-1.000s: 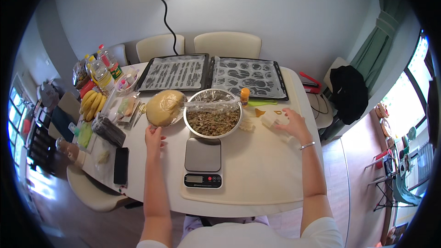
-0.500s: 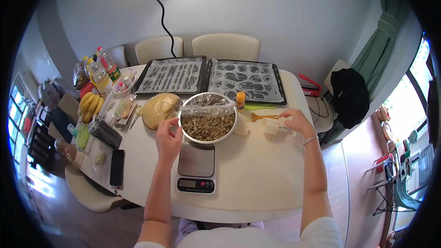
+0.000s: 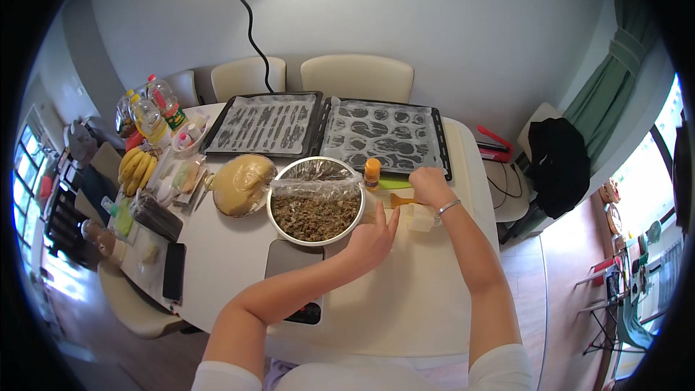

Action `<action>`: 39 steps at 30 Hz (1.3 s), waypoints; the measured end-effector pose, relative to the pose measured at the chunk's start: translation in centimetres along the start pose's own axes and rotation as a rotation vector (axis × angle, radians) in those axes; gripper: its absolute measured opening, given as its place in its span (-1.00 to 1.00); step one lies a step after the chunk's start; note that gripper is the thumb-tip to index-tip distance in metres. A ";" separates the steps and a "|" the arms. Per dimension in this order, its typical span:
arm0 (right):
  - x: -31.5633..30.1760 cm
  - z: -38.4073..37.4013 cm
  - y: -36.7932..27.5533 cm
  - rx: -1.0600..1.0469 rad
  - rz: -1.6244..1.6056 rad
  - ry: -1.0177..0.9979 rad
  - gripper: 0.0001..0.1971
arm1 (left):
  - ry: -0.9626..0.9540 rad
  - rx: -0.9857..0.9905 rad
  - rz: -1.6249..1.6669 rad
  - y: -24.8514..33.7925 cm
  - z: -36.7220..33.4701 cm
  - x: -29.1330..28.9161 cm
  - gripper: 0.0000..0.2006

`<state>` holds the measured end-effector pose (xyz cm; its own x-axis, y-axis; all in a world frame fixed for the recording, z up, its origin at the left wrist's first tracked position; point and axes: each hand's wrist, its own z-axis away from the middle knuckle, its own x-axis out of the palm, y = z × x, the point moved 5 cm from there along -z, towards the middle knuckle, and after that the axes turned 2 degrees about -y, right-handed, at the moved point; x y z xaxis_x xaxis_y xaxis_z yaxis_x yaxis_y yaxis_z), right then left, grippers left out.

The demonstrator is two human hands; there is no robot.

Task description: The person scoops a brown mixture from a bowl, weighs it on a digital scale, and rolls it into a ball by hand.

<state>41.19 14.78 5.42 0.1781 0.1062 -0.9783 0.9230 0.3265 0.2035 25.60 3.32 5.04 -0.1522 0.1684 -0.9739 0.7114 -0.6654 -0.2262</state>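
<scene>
bowl (image 3: 308, 242) left of hands (image 3: 372, 243), utensil (image 3: 399, 200) between

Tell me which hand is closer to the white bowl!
Left: the left hand is close beside the bowl, at its near right; the right hand is farther right, past the orange-capped bottle.

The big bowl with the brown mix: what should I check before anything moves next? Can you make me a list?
1. Bowl upright: ok.
2. Mix fully covered: not ok; the clear film is bunched across the middle, leaving the front bare.
3. Left hand off the bowl's rim: cannot tell; it is very close.
4. Right hand empty: cannot tell; its fingertips are hidden.
5. Scale screen readable: not ok; the left forearm hides it.
6. Orange-capped bottle standing: ok.
</scene>
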 end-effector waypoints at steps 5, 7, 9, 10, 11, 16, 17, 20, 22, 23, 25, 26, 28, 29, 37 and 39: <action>-0.1 1.3 0.9 0.029 -0.126 -0.057 -0.89 | 0.071 0.000 0.187 1.5 -1.7 -1.6 -0.09; 0.1 1.1 1.1 0.041 -0.110 -0.087 -0.87 | 0.133 0.058 0.187 3.1 -2.1 -1.8 -0.11; 0.2 1.0 0.9 0.021 -0.120 -0.082 -0.86 | 0.147 0.054 0.109 4.3 -2.9 -1.4 -0.19; -0.2 0.9 0.9 -0.001 -0.134 -0.057 -0.87 | 0.158 0.051 0.069 4.8 -3.3 -1.1 -0.23; -0.4 0.9 0.9 -0.024 -0.147 -0.034 -0.87 | 0.197 0.023 0.032 5.0 -3.7 -0.7 -0.29; 0.2 1.8 2.6 0.026 -0.231 -0.020 -0.86 | 0.483 -0.032 -0.066 5.1 -4.2 -0.5 -0.55; 0.5 2.2 3.2 0.062 -0.263 -0.029 -0.85 | 0.511 -0.008 -0.061 5.1 -4.3 -0.4 -0.57; -1.5 4.2 4.3 0.187 -0.321 0.194 -0.84 | 0.547 0.023 -0.078 4.4 -4.1 0.1 -0.63; -3.7 6.6 4.4 0.320 -0.365 0.338 -0.82 | 0.518 0.001 -0.115 3.6 -3.9 0.2 -0.68; -4.6 7.9 4.4 0.387 -0.387 0.409 -0.80 | 0.509 -0.013 -0.110 3.2 -4.0 0.4 -0.68; -5.0 10.1 4.2 0.396 -0.525 0.414 -0.82 | 0.490 -0.039 -0.098 2.6 -4.5 1.1 -0.68; -5.1 11.1 3.9 0.399 -0.593 0.414 -0.83 | 0.519 -0.039 -0.086 2.4 -4.7 1.4 -0.67; -4.3 12.4 2.9 0.456 -0.896 0.250 -0.83 | 0.580 -0.040 -0.070 1.6 -4.8 1.3 -0.64; -3.9 12.8 2.2 0.480 -1.044 0.161 -0.82 | 0.552 -0.024 -0.067 1.3 -4.3 1.3 -0.64; -8.4 13.3 -3.0 0.076 -0.915 0.098 -0.88 | 0.455 -0.066 0.632 -8.9 6.6 -4.3 -0.82; -10.2 10.9 -4.8 -0.028 -1.075 0.061 -0.90 | 0.740 -0.147 0.795 -13.9 9.5 -3.8 -0.84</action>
<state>38.63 1.87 14.01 -0.7395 -0.2032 -0.6417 0.5775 0.2982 -0.7600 9.72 5.00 11.71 0.8012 0.1574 -0.5773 0.5064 -0.6923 0.5141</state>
